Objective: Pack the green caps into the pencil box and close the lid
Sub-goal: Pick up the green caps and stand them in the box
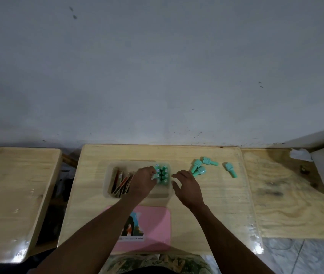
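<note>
We keep our left hand [143,182] in the pencil box [107,180], fingers curled on standing caps there. Our right hand [186,186], fingers apart and empty, is nearer the loose green caps [198,168], lying flat just far-right, long axes slanting.

Bare tabletop [216,204] lay open right of the pencil box [107,186] and below the loose green caps [198,168], with one more cap [230,169] lying apart farther right. Inside the box, right end crowded with upright caps [163,174], left end filled by leaning cards [120,181], middle blocked by the left hand [142,183]. Right hand [188,187] spread just beside the box's right wall, narrowing that gap. Near edge taken up by the pink lid [157,224]. Far strip of tabletop before the wall [157,76] clear.
</note>
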